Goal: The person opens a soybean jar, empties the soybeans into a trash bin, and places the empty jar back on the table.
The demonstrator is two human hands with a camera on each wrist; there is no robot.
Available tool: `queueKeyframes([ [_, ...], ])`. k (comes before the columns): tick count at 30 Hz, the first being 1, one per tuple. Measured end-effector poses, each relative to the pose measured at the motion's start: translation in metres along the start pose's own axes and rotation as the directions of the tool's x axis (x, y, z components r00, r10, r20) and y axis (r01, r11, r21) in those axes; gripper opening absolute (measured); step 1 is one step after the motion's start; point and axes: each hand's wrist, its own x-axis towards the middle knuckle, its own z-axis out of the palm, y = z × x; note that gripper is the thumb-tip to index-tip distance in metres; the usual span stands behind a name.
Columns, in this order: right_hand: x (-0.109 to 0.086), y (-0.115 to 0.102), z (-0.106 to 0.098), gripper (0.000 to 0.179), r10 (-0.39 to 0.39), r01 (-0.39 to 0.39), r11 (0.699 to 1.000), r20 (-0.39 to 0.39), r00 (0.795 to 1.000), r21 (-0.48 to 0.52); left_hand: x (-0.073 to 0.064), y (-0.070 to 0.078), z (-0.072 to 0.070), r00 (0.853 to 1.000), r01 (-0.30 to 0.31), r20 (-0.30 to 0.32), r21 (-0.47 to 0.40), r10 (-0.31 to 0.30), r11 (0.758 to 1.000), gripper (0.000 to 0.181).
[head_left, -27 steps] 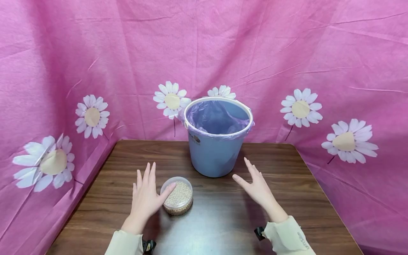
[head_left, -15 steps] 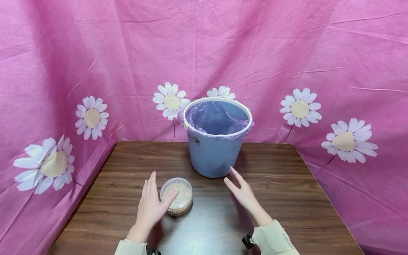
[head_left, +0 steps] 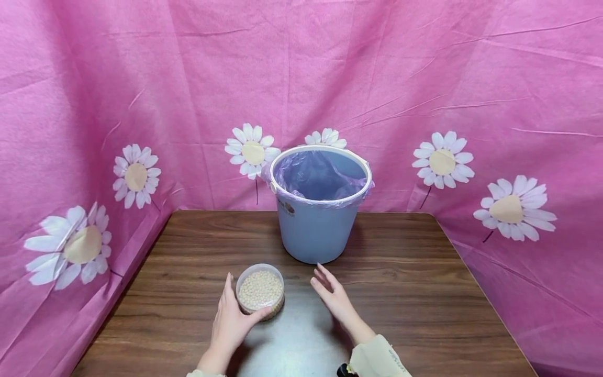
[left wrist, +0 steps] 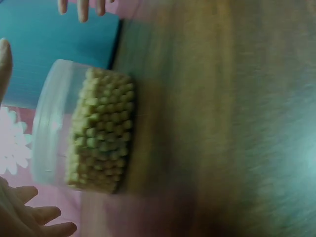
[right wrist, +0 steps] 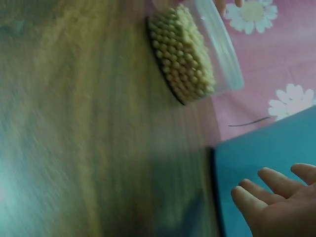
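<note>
We judge the handling to be at an early point: the low, round tub of clear plastic (left wrist: pixel 47 123) stands upright on the brown wood-grain table (head_left: pixel 188 251), and a firm hold has not yet been made. The left hand (head_left: pixel 231 324) lies alongside it, fingers extended and thumb reaching across the near side, spread rather than gripping (we cannot tell whether the thumb touches). The right hand (head_left: pixel 340 302) is empty too, its fingers loosely straight, near the tub but apart from it.

The tub is well filled with small, pale, bead-like balls (head_left: pixel 260 289), smooth and tightly packed, with a bare band of cloudy plastic above them; we cannot make out whether a clear lid covers it. Behind it stands a tapered light-blue bin (head_left: pixel 317 230), smooth-walled, with a white rim (head_left: pixel 325 202) and a thin, crinkled purple liner (head_left: pixel 294 170). Creased pink cloth (head_left: pixel 188 63) printed with daisies hangs around the table.
</note>
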Motion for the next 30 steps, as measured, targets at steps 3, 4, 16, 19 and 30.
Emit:
queueKeyframes([
  [3,-0.001,0.003,0.008,0.063,0.006,-0.006,1.0,0.023,1.0,0.029,0.0,-0.005,0.008,1.0,0.011,-0.002,-0.055,-0.011,0.998,0.136],
  [4,-0.001,0.005,0.011,0.063,0.006,-0.007,0.999,0.033,0.999,0.037,0.0,-0.007,0.011,1.0,0.014,-0.002,-0.076,-0.015,0.997,0.136],
  [16,-0.002,0.014,0.033,0.07,-0.007,0.002,0.999,0.127,0.992,0.035,-0.004,-0.014,0.027,0.995,0.09,-0.011,-0.242,-0.095,0.966,0.127],
  [19,-0.001,0.016,0.037,0.071,-0.016,0.013,1.0,0.146,0.989,0.024,-0.003,-0.016,0.028,0.996,0.083,-0.022,-0.241,-0.091,0.967,0.125],
  [30,0.004,0.026,0.05,0.076,-0.038,0.039,0.999,0.227,0.973,-0.003,0.001,-0.021,0.034,0.998,0.06,-0.007,-0.248,-0.064,0.967,0.123],
])
